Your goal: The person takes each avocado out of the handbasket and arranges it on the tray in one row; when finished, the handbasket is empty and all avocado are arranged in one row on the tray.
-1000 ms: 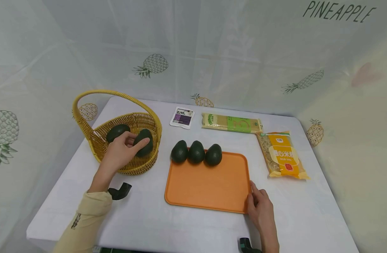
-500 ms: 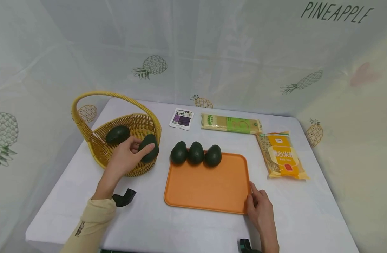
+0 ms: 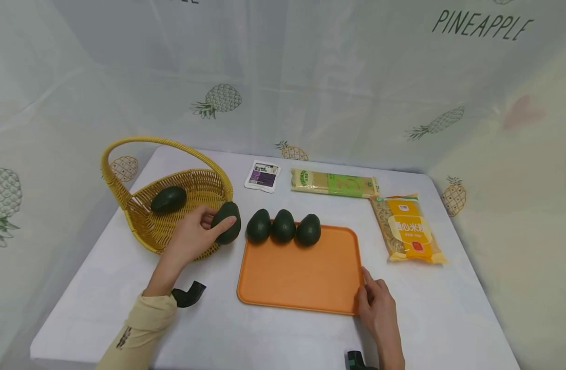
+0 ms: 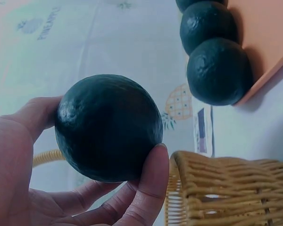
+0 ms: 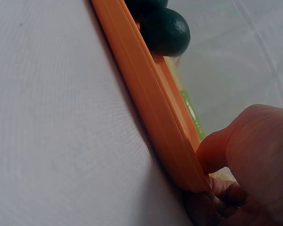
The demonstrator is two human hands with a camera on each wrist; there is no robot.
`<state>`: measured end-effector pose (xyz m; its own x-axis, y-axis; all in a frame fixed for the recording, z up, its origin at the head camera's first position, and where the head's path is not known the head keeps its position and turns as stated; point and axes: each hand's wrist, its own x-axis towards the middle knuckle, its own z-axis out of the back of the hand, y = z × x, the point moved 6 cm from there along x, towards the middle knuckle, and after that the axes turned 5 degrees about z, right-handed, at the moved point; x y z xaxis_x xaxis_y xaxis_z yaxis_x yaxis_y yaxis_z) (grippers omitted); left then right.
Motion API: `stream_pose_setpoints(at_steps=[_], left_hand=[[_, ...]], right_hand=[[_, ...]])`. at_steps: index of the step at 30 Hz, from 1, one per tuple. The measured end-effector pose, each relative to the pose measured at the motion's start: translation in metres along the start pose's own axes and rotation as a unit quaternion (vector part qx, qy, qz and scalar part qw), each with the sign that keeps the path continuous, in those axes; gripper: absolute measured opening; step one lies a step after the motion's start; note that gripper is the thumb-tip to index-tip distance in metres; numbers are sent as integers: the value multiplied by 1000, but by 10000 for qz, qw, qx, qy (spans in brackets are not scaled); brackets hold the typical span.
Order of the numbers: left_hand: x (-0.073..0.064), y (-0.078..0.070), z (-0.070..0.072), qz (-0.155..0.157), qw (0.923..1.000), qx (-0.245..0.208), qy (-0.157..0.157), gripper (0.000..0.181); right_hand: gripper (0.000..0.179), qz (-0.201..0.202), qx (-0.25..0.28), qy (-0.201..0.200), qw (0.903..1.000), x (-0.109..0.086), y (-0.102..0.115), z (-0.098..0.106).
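Left hand (image 3: 193, 235) gripped an avocado (image 3: 228, 222) over the rim of the basket (image 4: 231, 188); right hand (image 3: 379, 307) pinched the orange tray (image 3: 301, 280). Judged mid-transfer; next move likely called for lowering beside the three avocados (image 3: 283, 226).

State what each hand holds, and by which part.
Left hand: an avocado, by its sides. Right hand: the orange tray, by its right rim near the corner.

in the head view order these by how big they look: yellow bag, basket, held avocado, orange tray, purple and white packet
1. Basket, counting its handle
2. Orange tray
3. Yellow bag
4. Held avocado and purple and white packet: too alike to rank
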<state>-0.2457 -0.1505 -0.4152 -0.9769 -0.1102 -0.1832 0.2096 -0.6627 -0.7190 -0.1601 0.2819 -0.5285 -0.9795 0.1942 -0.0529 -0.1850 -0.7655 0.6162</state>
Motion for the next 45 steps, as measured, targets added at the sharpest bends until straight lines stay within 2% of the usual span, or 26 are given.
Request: stream_pose_setpoints(at_steps=[13,25,42,45], left_hand=[[3,-21,-23,-190,9996,-18,185,70],[8,-35,-38,-446,9987,-134,221,64],[16,-52,-52,-474,9982,6,360,60],[15,-58,-58,-562,9976,5,411,58]], right_hand=[[52,-24,-2,2,10000,-3,-3,-2],[53,-148,96,76,9998,-2,-4,-2],[53,-60,20,-12,10000,0,-2,-1],[52,-32,-5,-68,10000,0,-2,0]])
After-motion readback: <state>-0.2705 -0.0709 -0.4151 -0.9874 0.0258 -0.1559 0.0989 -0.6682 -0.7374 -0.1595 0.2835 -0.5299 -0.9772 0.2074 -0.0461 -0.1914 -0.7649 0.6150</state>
